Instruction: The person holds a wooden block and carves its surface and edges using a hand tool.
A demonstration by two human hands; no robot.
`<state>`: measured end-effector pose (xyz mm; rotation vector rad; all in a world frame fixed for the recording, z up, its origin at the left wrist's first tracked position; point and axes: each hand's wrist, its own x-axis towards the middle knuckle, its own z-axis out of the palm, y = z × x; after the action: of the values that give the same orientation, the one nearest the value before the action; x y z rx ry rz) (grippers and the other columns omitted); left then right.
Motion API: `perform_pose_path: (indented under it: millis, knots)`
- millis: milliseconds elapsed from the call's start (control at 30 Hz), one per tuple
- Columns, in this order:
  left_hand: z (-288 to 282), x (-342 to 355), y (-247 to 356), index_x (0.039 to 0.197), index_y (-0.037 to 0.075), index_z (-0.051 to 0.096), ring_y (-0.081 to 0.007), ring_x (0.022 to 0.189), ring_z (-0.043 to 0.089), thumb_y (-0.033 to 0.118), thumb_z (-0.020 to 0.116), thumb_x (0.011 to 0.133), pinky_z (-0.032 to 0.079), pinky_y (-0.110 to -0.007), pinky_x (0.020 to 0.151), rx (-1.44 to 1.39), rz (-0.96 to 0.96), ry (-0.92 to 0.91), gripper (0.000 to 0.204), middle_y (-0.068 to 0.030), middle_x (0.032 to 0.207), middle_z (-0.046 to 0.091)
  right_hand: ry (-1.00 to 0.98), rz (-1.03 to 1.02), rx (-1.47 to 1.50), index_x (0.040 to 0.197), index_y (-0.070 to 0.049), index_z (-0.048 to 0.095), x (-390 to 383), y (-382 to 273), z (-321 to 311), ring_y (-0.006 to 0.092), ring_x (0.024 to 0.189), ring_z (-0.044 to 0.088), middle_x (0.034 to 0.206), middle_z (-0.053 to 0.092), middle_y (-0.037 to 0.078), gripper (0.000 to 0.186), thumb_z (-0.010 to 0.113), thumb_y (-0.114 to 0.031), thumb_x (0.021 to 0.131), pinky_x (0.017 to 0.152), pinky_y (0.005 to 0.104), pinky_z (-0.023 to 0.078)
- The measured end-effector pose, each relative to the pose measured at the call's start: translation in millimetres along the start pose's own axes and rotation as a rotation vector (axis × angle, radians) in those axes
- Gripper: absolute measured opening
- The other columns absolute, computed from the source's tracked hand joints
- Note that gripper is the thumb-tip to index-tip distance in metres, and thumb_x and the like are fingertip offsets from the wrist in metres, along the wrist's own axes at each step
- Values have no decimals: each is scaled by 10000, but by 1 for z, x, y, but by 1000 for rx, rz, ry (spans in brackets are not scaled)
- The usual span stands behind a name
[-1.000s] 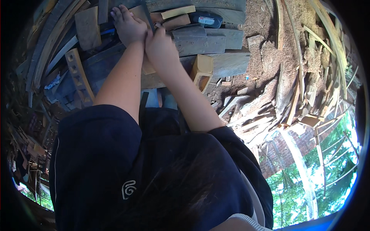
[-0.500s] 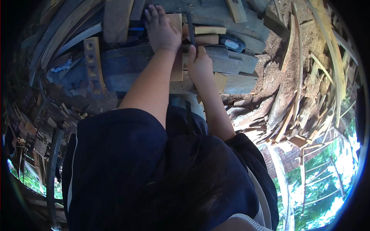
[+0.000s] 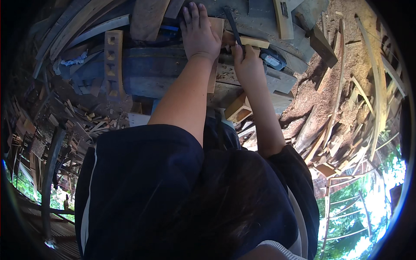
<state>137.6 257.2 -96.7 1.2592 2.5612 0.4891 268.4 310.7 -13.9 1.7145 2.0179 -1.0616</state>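
Our left hand [image 3: 200,41] lies flat over the brown board [image 3: 212,82], gripping nothing; right of the board, our right hand [image 3: 250,64] closes around a dark bar [image 3: 233,25]. Work looks underway; what's finished or left, we cannot tell.

A woodworking workshop, open to the outdoors; a worn plank counter [image 3: 147,73] carries cut boards [image 3: 148,19]; a wooden bar with square recesses [image 3: 113,65] lies at left; brown, sawdust-like litter [image 3: 305,89] covers ground at right; timber strips [image 3: 380,86] and offcuts [image 3: 93,126] lie heaped around; green foliage [image 3: 346,232] shows beyond.
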Motion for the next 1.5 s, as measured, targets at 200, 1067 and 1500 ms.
perform_pose_path:
  millis: [200, 1067, 1500]
  knots:
    - [-8, -1, -1, 1548, 24, 261, -414, 1504, 179, 169, 489, 904, 225, -519, 1193, 36, -38, -47, 698, -224, 1612, 229, -47, -62, -1, 1037, -22, 615, 3, 27, -22, 506, 807, 641, 795, 664, 287, 382, 530, -394, 1012, 679, 538, 510]
    - [-13, 6, 15, 1578, 20, 157, -312, 1540, 82, 265, 469, 991, 137, -442, 1245, 146, -148, -294, 708, -158, 1664, 88, -81, -211, -245, 1005, -47, 652, 55, 53, -65, 470, 869, 657, 893, 692, 249, 457, 497, -477, 1004, 756, 527, 524]
    - [-6, 5, 12, 1551, 40, 270, -384, 1507, 197, 187, 455, 936, 228, -519, 1194, 15, -49, -40, 658, -186, 1629, 219, -186, -96, -63, 1100, -14, 648, 56, 23, -81, 322, 660, 673, 714, 645, 187, 477, 507, -462, 1012, 629, 412, 515]
